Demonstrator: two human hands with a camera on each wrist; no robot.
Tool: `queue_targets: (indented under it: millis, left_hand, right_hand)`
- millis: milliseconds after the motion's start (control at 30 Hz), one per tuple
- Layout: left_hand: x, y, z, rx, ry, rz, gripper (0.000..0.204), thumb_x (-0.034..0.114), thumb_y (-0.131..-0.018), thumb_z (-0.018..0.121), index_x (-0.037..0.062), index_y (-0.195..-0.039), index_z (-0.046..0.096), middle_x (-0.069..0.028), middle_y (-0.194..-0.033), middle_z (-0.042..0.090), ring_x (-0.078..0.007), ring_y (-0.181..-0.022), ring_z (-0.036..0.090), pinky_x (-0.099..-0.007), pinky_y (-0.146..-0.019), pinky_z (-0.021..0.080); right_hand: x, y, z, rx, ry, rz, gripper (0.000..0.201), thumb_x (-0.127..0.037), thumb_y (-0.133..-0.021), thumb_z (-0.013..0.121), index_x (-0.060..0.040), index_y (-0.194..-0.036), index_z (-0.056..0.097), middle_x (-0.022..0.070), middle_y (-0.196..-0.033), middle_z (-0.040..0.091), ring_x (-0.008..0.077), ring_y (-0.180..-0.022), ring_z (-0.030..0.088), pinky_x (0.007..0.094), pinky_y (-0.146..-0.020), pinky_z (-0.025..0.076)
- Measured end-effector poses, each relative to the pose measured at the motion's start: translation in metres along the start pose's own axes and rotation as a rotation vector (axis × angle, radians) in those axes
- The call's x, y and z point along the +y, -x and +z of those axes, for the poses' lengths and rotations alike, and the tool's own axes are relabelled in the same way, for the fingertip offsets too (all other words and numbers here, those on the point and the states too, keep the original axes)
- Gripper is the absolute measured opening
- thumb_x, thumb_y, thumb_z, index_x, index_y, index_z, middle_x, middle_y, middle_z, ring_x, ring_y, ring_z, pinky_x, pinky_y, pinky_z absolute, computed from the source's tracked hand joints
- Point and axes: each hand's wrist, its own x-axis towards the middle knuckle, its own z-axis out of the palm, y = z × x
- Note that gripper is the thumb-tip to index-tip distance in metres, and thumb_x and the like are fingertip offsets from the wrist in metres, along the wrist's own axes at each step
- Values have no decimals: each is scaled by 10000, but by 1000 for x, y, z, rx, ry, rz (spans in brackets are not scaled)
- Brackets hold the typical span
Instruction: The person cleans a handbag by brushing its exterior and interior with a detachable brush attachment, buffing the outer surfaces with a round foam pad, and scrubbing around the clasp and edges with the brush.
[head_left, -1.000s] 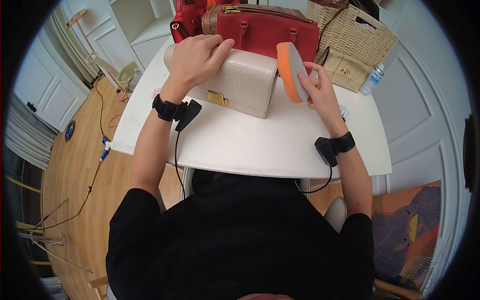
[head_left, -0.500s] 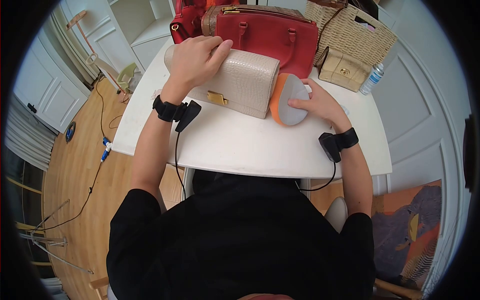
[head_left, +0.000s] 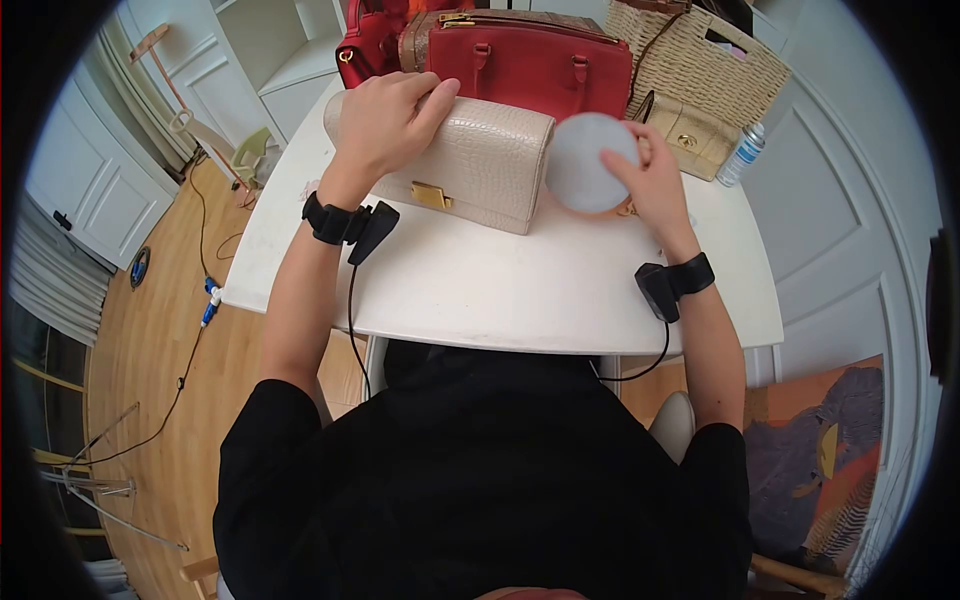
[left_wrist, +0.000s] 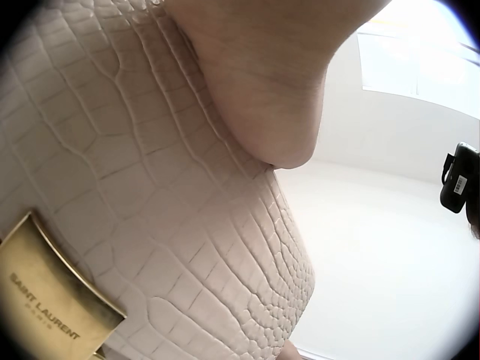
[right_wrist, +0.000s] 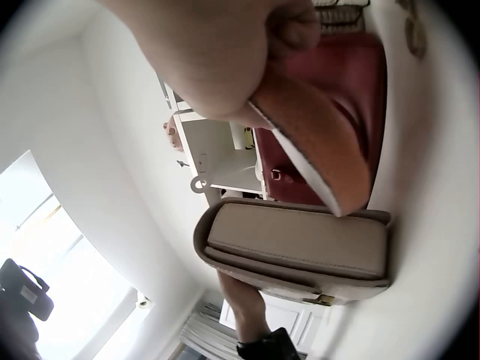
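Observation:
A cream, crocodile-embossed clutch bag stands on the white table, its gold clasp on the front. My left hand holds the bag from above, fingers over its top edge and thumb along the top. Off the bag's right end, my right hand pinches a round foam pad, thumb on its pale grey face. In the right wrist view the pad's orange foam side shows, close to the side panel of the bag. My right fingers are partly hidden behind the pad.
Behind the clutch stand a large red handbag and a smaller red bag. To the right are a woven straw bag, a gold bag and a spray can. The table's front edge lies close to my body.
My right hand lowered the pad beside the bag's right end, then raised it slightly and turned its grey face toward the head camera. The left hand stays on the bag.

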Motion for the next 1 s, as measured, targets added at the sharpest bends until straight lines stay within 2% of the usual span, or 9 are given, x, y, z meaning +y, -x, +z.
queue_targets:
  millis: [167, 400, 433, 567, 600, 667, 800, 867, 1000]
  left_hand:
    - [-1, 0, -5, -59, 15, 49, 397, 421, -985, 567, 70, -1002, 752, -122, -905, 733, -326, -866, 699, -416, -765, 534]
    - [-4, -1, -17, -247, -6, 148, 567, 594, -899, 643, 121, -1203, 722, -122, -1116, 743, -325, -1018, 706, -423, -860, 552]
    - [-4, 0, -19, -245, -7, 146, 567, 594, -899, 643, 121, -1203, 722, -122, -1116, 743, -325, -1018, 706, -423, -860, 552]
    - [5, -1, -26, -300, -66, 133, 624, 653, -905, 629, 112, -1205, 712, -136, -999, 740, -339, -929, 707, -430, -801, 545]
    - [10, -1, -27, -341, -128, 81, 647, 669, -911, 619, 98, -1201, 710, -147, -933, 737, -347, -883, 706, -436, -776, 540]
    - [18, 1, -25, -321, -193, 52, 663, 678, -920, 606, 79, -1183, 711, -159, -850, 718, -357, -825, 699, -445, -747, 535]
    - [27, 1, -26, -300, -300, 17, 716, 709, -933, 576, 37, -1137, 713, -180, -683, 670, -374, -710, 683, -468, -690, 530]
    - [25, 1, -26, -297, -302, 15, 712, 711, -932, 576, 41, -1127, 716, -180, -679, 669, -372, -702, 683, -469, -683, 530]
    - [22, 0, -25, -277, -290, 15, 709, 711, -933, 573, 45, -1127, 718, -175, -693, 682, -364, -707, 690, -468, -680, 533]
  right_hand:
    - [-26, 6, 0, 184, -577, -40, 515, -255, -984, 730, 61, -1352, 558, 155, -1218, 707, 174, -1094, 691, 304, -959, 540]
    - [-26, 10, 2, 58, -691, 27, 585, -336, -997, 710, 48, -1399, 529, 156, -1284, 678, 196, -1182, 663, 314, -1030, 510]
    - [-31, 12, 4, 76, -716, 70, 594, -346, -992, 712, 49, -1395, 526, 131, -1247, 685, 172, -1110, 674, 292, -941, 530]
    - [-22, 10, 0, -8, -581, 196, 608, -360, -962, 741, 27, -1379, 527, 51, -1121, 678, 74, -825, 622, 229, -627, 474]
    - [-23, 11, 0, -10, -579, 197, 608, -360, -962, 741, 27, -1379, 527, 51, -1121, 678, 74, -825, 622, 229, -627, 474]
    - [-29, 16, 8, -95, -404, 169, 615, -364, -941, 761, 5, -1374, 527, 16, -1034, 654, 32, -701, 504, 215, -527, 350]
    - [-31, 20, 17, -95, -368, 107, 549, -350, -951, 757, -2, -1334, 574, 25, -1037, 665, 42, -746, 526, 222, -558, 386]
    - [-27, 19, 19, 93, -326, -57, 478, -344, -971, 737, 15, -1264, 620, 31, -1033, 677, 53, -786, 553, 235, -573, 411]
    - [-30, 23, 17, 170, -383, -232, 442, -343, -980, 727, 17, -1223, 645, 29, -1037, 683, 60, -788, 564, 244, -575, 423]
